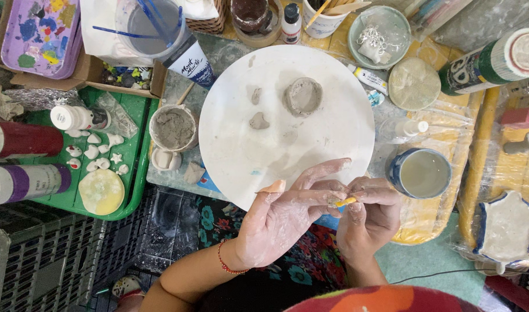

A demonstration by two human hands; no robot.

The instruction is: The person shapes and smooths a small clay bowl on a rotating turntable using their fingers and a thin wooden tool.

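Small yellow tool (344,201), tip clay-smeared, sits just off the near edge of the white disc (230,144), pinched between both hands. Right hand (365,222) closed around its shaft, fingertips tight. Left hand (282,216) mostly open, palm up, fingers extended, index and middle fingertips touching the tool's tip; looks like clay being wiped or worked off it. Both hands coated in pale slip.

Judgement on doing this well: keep right grip firm near the tip, roll tool against left fingertips rather than dragging, keep hands over the disc edge so crumbs land there and not on the floral cloth (218,222) below.

On the disc: small clay cup (302,96) near the far side, two clay scraps (258,121) left of it, well apart from the hands. Just beside the disc on the left, tub of grey clay (173,127). Right of the disc, blue mug (421,172) of cloudy water, near the right hand. Further left, green tray (138,156) with small white pieces (100,153) and a pale yellow disc (101,191). Paint palette (40,34) far left corner.
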